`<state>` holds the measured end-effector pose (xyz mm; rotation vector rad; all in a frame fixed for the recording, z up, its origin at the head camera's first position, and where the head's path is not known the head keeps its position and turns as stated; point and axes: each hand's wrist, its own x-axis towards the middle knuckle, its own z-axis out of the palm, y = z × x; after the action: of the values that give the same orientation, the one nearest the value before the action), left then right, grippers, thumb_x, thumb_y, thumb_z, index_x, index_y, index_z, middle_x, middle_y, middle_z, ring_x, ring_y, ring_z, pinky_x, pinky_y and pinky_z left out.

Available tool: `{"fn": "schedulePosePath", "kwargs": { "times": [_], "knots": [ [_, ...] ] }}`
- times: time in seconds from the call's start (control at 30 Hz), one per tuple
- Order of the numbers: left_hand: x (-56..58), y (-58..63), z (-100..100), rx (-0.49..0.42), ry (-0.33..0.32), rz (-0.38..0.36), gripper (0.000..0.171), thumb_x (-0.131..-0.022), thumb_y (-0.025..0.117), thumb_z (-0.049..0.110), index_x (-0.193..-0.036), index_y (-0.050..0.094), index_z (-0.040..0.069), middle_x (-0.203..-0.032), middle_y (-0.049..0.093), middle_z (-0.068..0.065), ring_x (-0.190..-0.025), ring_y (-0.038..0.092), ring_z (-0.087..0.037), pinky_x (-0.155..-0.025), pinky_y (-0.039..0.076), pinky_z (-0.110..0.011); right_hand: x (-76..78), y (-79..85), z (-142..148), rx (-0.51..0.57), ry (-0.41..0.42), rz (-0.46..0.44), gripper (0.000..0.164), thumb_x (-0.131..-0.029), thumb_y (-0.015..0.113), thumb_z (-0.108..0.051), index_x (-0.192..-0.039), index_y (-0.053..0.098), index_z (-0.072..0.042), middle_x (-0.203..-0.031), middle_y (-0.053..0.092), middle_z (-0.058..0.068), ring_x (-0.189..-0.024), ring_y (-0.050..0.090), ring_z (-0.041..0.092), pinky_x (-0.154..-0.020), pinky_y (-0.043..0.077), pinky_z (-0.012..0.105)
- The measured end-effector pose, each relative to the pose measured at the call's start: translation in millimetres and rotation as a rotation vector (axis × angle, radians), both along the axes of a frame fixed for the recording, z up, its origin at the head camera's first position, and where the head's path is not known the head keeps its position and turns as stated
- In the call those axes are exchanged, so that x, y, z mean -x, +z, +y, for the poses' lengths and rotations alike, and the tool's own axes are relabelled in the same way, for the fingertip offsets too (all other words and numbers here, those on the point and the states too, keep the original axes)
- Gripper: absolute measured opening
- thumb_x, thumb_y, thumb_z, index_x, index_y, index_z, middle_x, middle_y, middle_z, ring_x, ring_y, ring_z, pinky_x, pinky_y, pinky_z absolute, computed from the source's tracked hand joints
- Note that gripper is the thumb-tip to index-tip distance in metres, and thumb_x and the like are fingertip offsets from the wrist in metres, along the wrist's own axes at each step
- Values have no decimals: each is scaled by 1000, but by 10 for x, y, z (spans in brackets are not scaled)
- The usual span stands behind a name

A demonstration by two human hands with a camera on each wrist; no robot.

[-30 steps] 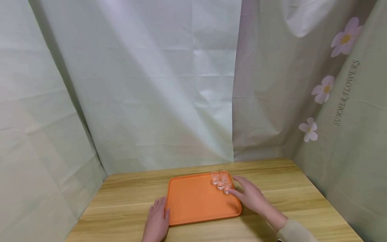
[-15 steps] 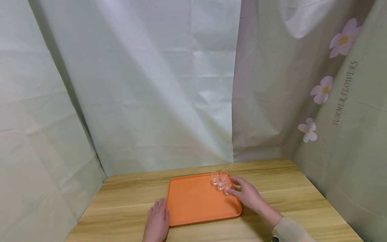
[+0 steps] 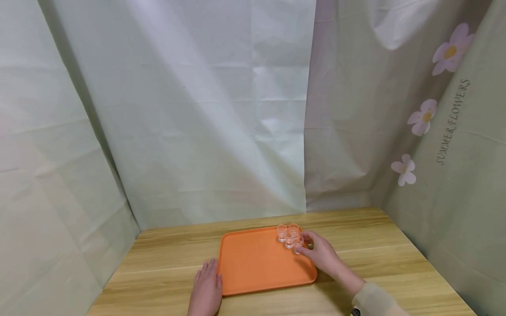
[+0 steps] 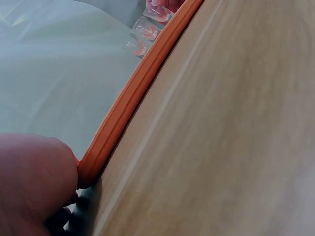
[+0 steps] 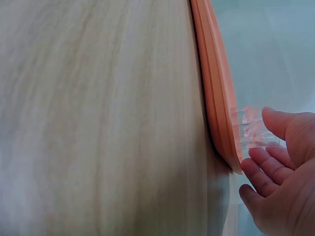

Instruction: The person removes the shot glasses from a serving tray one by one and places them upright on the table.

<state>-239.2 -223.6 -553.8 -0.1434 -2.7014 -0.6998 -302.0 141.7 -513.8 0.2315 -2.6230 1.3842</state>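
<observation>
An orange tray point(image 3: 257, 267) lies flat on the wooden table. Several small clear shot glasses point(image 3: 282, 233) stand upright in a tight cluster at its far right corner. My right hand point(image 3: 324, 256) reaches over the tray's right rim and holds the nearest shot glass point(image 3: 298, 242) between thumb and fingers. In the right wrist view, the thumb point(image 5: 278, 122) and curled fingers point(image 5: 268, 167) lie on either side of the glass. My left hand point(image 3: 206, 287) rests by the tray's left edge, fingers straight, thumb at the rim point(image 4: 133, 98).
The wooden table point(image 3: 166, 254) extends around the tray on all sides. Pale cloth point(image 3: 217, 131) hangs behind and at both sides, with printed flowers point(image 3: 422, 117) and lettering on the right.
My right thumb and fingers have drawn in around the nearest shot glass, from a wider spread a second ago. The left hand, tray and other glasses stay put.
</observation>
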Motion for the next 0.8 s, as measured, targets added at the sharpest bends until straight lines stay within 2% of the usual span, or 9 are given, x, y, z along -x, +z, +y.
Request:
{"fn": "schedulePosePath", "kwargs": {
  "times": [0.2,0.47,0.67,0.8],
  "knots": [
    [-11,64,11,6,1,-77,47,-108,61,5,-150,55,-17,-153,56,-38,-148,46,-58,-124,33,-73,20,-35,-22,0,5,-7,45,-97,88,-18,-136,71,-2,-120,76,4,-108,72,23,-97,61,48],
    [-1,82,19,8,9,-113,48,-109,61,7,-151,54,-16,-154,55,-37,-150,44,-57,-125,31,-72,59,-57,-34,-11,-7,25,31,-97,87,-17,-123,75,-7,-110,75,-2,-104,73,21,-92,62,43],
    [0,71,14,13,10,-98,48,-108,62,6,-150,55,-16,-153,56,-37,-149,45,-57,-125,32,-72,46,-49,-30,5,-12,23,30,-97,88,-19,-122,75,-8,-110,77,-3,-106,74,22,-94,62,44],
    [2,53,7,12,8,-90,48,-108,62,6,-150,55,-16,-153,57,-37,-149,45,-58,-125,32,-71,13,-23,8,24,-28,18,26,-98,87,-18,-118,75,-9,-107,76,-2,-106,75,22,-91,63,40]
  ]
}}
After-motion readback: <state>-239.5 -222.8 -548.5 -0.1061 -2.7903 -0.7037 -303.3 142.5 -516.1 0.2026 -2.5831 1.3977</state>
